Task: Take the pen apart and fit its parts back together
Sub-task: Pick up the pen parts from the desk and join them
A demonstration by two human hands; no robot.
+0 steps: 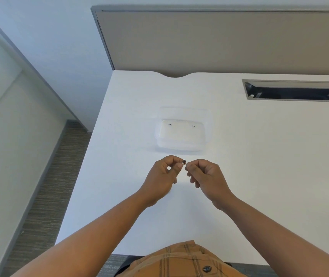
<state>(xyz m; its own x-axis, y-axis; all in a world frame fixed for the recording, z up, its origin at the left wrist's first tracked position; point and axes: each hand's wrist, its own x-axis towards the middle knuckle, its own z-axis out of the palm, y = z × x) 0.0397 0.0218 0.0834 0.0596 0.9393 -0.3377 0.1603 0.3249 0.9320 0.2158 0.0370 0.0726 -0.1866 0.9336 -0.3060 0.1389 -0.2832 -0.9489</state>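
My left hand [164, 176] is held above the white desk [259, 156], its thumb and forefinger pinched on a small dark pen part [184, 161]. My right hand [205, 176] is close beside it, fingertips pinched together and almost touching that part. A tiny pale piece seems to sit between the right fingertips, but it is too small to make out. The remainder of the pen is hidden by my fingers or not in view.
A clear plastic tray [181, 145] lies on the desk just beyond my hands, with two tiny dark bits at its far side. A cable slot [295, 92] opens at the back right. The desk's left edge drops to the floor.
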